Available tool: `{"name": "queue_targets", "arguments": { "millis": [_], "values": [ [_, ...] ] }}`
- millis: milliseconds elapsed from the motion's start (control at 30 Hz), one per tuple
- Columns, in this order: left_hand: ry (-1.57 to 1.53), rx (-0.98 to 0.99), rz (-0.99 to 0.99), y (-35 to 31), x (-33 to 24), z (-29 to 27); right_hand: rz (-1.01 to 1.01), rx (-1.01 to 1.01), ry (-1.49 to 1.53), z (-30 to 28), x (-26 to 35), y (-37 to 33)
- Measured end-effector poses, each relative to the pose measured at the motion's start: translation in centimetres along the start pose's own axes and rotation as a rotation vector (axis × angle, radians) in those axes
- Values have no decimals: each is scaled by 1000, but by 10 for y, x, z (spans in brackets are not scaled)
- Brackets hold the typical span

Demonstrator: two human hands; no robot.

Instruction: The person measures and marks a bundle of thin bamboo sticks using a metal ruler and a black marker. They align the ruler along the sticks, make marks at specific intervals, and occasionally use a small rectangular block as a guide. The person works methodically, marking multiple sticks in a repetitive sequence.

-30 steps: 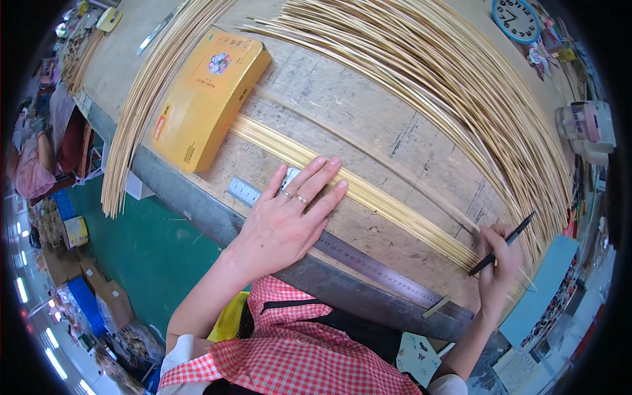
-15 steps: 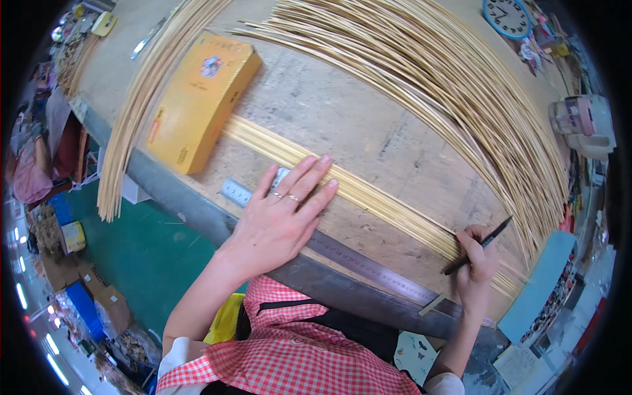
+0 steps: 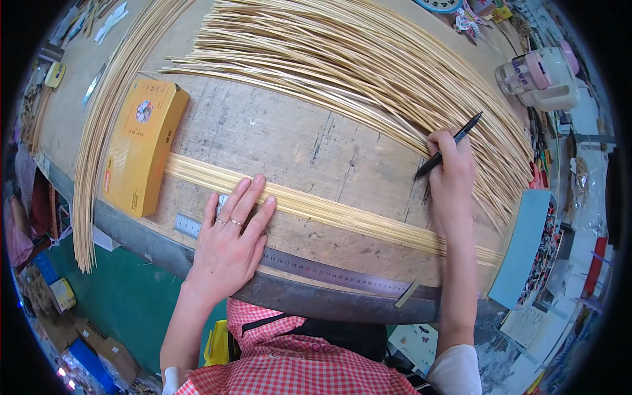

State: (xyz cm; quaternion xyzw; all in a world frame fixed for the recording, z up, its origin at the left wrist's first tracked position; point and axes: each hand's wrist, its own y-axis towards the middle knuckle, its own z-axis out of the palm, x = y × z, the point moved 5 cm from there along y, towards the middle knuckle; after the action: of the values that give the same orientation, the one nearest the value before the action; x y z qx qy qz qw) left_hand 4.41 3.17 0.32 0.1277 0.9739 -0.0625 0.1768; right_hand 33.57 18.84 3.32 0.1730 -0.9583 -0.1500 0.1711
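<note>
Right grip is closed on a black pen, basically at the near side of the stick pile, slanting back-left to front-right. Left grip? Spread flat over the stick row, near the counter's front edge.

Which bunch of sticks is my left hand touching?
The narrow, flat row running right from the yellow box: your left hand rests on it. The big pile lies farther away; the long bundle lies left of the box.
</note>
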Motion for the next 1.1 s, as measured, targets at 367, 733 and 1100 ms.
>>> {"name": "queue_targets", "arguments": {
  "millis": [367,733,1100],
  "values": [
    [-5,-10,8,0,1,-1,-18,67,-21,1,-6,-2],
    [-29,-29,7,-1,1,-2,31,61,207,-54,-4,-17],
    [-44,-40,13,-1,3,-2,205,363,341,-36,-5,-84]
  ]
}}
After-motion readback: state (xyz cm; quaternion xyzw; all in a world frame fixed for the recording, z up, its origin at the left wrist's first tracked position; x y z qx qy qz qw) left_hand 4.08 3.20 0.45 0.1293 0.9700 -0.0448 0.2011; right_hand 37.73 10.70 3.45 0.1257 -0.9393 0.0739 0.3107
